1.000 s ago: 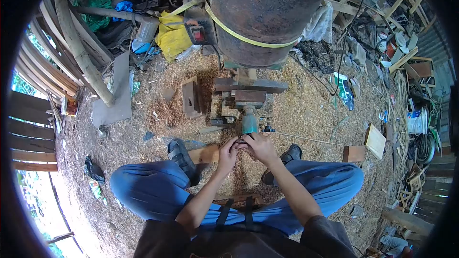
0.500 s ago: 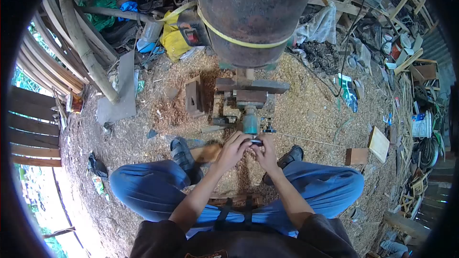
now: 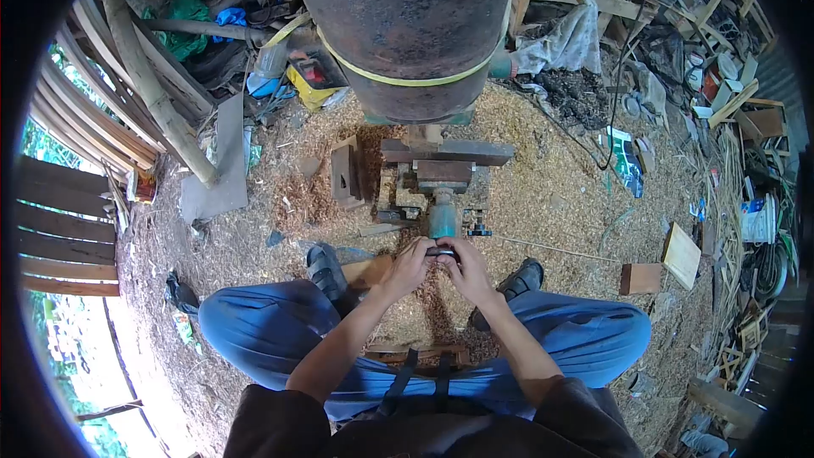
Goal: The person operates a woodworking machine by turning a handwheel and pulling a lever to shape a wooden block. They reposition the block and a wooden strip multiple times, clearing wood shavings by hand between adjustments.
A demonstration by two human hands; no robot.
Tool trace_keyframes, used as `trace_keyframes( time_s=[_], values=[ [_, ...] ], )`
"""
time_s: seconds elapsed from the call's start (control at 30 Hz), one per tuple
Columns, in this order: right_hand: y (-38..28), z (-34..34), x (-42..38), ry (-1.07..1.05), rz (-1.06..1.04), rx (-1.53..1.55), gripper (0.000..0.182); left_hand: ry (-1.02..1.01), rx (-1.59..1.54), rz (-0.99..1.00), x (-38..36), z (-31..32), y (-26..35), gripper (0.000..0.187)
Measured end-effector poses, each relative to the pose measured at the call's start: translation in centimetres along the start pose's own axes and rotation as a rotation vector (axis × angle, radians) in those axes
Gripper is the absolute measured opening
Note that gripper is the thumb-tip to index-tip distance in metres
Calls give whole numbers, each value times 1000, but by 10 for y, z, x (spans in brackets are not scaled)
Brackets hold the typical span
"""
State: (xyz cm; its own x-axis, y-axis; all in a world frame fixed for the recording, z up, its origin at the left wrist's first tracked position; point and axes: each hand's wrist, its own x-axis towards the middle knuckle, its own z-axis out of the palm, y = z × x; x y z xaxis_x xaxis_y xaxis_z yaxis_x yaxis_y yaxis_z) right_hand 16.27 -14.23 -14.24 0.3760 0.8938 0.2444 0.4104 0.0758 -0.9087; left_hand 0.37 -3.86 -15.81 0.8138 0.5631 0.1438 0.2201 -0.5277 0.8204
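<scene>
Between my knees, both hands meet at the near end of a teal power tool [image 3: 443, 220] that is fixed to a wooden mount. A small, dark, shiny rounded piece [image 3: 437, 251] is pinched between them; its exact kind is too small to make out. My left hand [image 3: 409, 266] grips it from the left with curled fingers. From the right, my right hand [image 3: 469, 271] closes on the same piece, its index finger across the top close to the tool's tip. The tip itself is hidden behind the fingers.
A large rusty drum [image 3: 415, 25] with a yellow band stands beyond the tool. Wooden beams [image 3: 458, 151] and a wooden block [image 3: 346, 174] lie before it. Wood shavings cover the ground. To the right are a brown block [image 3: 641, 278] and a pale board [image 3: 681, 255].
The dark piece has shifted slightly left and turned in my fingers. My right index finger now reaches further over it. The view has moved a little.
</scene>
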Motion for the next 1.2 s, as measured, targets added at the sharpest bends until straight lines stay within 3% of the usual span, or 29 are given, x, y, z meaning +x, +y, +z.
trace_keyframes(
  time_s=[0.2,0.27,0.33,0.4,0.43,0.5,0.63,0.73,0.8,1.03,1.13,1.2],
  values=[
    [-12,-10,17,-210,15,25,27,35,-181,-180,-11,17,-14,27],
    [-18,-12,20,-205,-66,-102,27,280,100,119,-4,16,-4,29],
    [-13,-9,20,-190,-117,-131,28,282,110,128,-12,15,-7,31],
    [-12,-9,19,-203,-106,-149,28,88,-50,-219,-22,14,-10,36],
    [-14,-9,19,-211,-106,-149,28,93,-53,-224,-22,10,-5,36],
    [-18,-10,21,-256,-63,-179,28,-85,65,-431,-18,0,4,43],
    [-15,-7,19,-278,-84,-281,30,-1,215,-383,-18,6,14,45],
    [-8,-4,20,-261,-139,-349,31,-48,275,-520,-9,-5,28,42],
    [-3,-1,18,-276,-114,-380,31,-64,87,-542,-8,-5,20,40],
    [-19,-5,25,-329,-74,-439,30,-25,45,-485,-6,-5,18,43],
    [-26,-2,24,-333,-47,-459,31,-11,19,-564,-10,-4,23,42],
    [-28,-3,29,-320,-107,-513,31,25,-118,-532,-10,1,13,42]
  ],
)
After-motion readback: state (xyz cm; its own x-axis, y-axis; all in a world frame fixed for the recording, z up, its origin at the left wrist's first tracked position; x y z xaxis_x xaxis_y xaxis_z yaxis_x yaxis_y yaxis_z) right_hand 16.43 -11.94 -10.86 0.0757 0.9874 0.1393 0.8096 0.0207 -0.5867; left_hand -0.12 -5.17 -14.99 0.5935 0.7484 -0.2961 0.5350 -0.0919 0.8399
